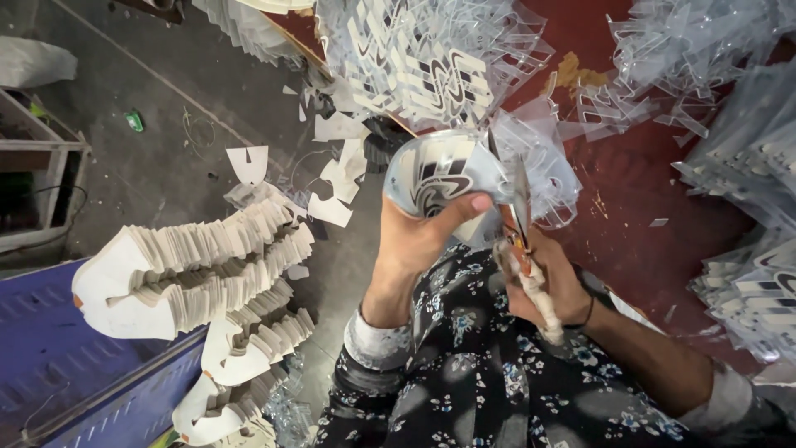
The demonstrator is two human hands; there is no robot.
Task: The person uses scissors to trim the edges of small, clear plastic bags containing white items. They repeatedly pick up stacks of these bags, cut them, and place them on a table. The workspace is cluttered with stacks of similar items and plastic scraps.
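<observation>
My left hand (423,236) grips a curved white piece (439,178) with black printed stripes, thumb pressed on its lower edge. My right hand (551,286) is closed around scissors (521,211) whose handles are wrapped in pale cloth; the blades point up and touch the right edge of the piece. Clear plastic film offcut (543,162) hangs from the piece just behind the blades. Both forearms come out of dark flowered sleeves at the bottom.
Fanned stacks of white cut pieces (199,270) lie on a blue crate (50,365) at left. Heaps of printed clear film (431,58) cover the dark red table (638,191), more at the right (746,166). Paper scraps (332,178) litter the grey floor.
</observation>
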